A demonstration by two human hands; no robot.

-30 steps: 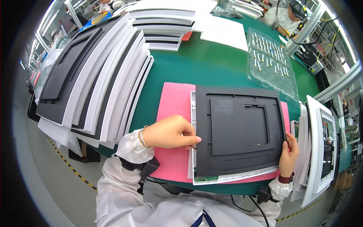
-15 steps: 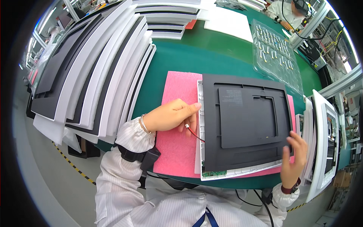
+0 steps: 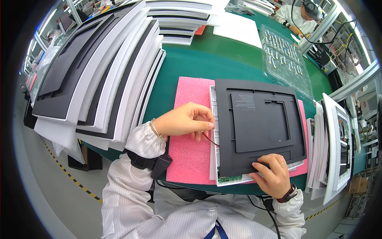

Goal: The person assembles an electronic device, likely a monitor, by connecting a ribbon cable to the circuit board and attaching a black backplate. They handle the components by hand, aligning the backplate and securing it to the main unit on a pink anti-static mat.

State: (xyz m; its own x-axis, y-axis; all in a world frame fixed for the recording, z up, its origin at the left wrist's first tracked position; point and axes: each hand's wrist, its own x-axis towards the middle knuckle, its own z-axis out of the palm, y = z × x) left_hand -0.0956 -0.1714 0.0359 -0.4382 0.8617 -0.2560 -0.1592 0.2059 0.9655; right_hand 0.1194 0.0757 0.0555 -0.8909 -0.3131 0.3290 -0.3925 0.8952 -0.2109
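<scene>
Vs 0.5 s ago: R hand (image 3: 272,173) moved from R side of cover (image 3: 260,125) to its front edge, fingers part-spread there. L hand (image 3: 184,120) approx. same spot, fingers narrow, holding wire (image 3: 211,140) by L edge of frame (image 3: 214,115). Cover atop frame, on pink foam (image 3: 189,155) nr front edge of tabletop (image 3: 187,59). Green shows btwn foam & stack (image 3: 115,83) L; panels (image 3: 329,155) close R. Clear tray (image 3: 287,81) back R; co-worker (image 3: 292,16) beyond.
</scene>
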